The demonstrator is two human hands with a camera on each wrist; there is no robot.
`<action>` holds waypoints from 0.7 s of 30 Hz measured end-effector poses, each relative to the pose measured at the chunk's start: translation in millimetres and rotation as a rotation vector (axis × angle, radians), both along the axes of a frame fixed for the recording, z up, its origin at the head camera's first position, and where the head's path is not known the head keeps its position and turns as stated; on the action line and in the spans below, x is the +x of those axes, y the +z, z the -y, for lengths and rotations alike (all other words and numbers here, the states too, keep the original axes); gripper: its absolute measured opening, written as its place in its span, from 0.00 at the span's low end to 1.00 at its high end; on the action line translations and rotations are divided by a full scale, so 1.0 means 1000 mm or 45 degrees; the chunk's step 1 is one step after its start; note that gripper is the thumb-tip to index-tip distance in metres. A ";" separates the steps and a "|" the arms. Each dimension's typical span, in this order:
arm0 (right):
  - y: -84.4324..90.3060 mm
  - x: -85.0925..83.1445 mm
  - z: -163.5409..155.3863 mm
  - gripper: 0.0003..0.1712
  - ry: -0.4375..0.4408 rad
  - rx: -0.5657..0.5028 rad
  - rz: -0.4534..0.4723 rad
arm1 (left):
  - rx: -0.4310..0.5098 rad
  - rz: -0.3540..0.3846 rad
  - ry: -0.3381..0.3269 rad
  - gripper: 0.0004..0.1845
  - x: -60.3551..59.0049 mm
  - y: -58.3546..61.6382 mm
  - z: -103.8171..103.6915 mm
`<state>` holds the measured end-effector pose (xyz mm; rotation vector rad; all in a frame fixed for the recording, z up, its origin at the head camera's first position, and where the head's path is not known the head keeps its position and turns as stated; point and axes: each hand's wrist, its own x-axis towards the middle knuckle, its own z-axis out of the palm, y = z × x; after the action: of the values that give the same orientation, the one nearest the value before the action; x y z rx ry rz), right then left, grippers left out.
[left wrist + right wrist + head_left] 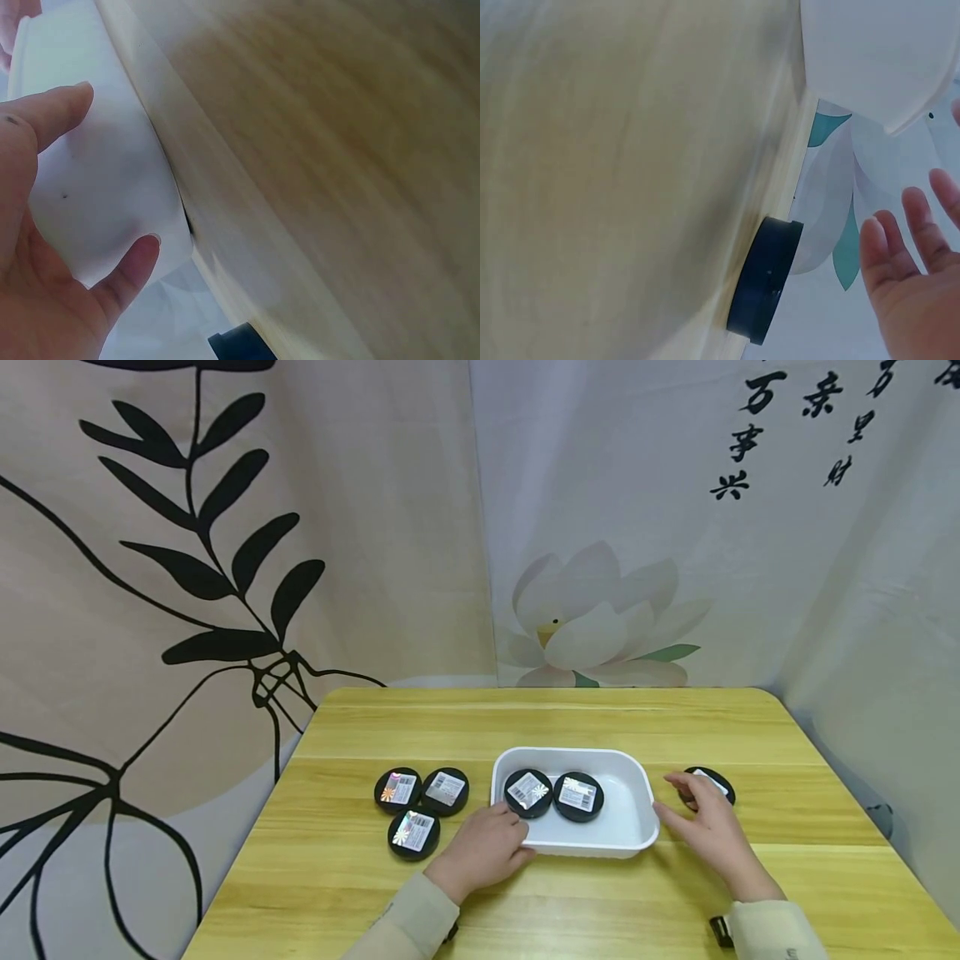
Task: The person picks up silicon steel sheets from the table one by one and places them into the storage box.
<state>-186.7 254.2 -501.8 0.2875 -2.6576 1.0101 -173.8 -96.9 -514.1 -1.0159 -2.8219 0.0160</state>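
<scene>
A white tray sits mid-table with two black round tins inside, labels up. My left hand rests with spread fingers against the tray's near-left corner; in the left wrist view the thumb and a finger lie on the tray wall. My right hand is open just right of the tray, fingers reaching over a lone black tin that it partly hides. In the right wrist view that tin stands apart from the straight fingers.
Three more black tins lie in a cluster left of the tray. The yellow wooden table is bare at the back. Printed cloth screens close in the left, back and right sides.
</scene>
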 end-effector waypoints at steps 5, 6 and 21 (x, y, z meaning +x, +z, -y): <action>-0.003 0.003 -0.004 0.27 -0.025 -0.005 -0.013 | 0.004 0.004 0.001 0.16 0.000 0.000 0.000; -0.004 0.004 -0.005 0.28 -0.031 -0.012 -0.008 | 0.003 0.004 0.000 0.16 0.000 0.001 0.000; -0.011 0.001 -0.029 0.44 -0.226 -0.096 0.206 | -0.003 -0.004 -0.004 0.17 0.000 0.001 0.001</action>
<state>-185.7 283.4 -512.4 -0.0482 -2.7199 1.1144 -174.0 -97.6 -513.6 -1.0199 -2.8178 0.0204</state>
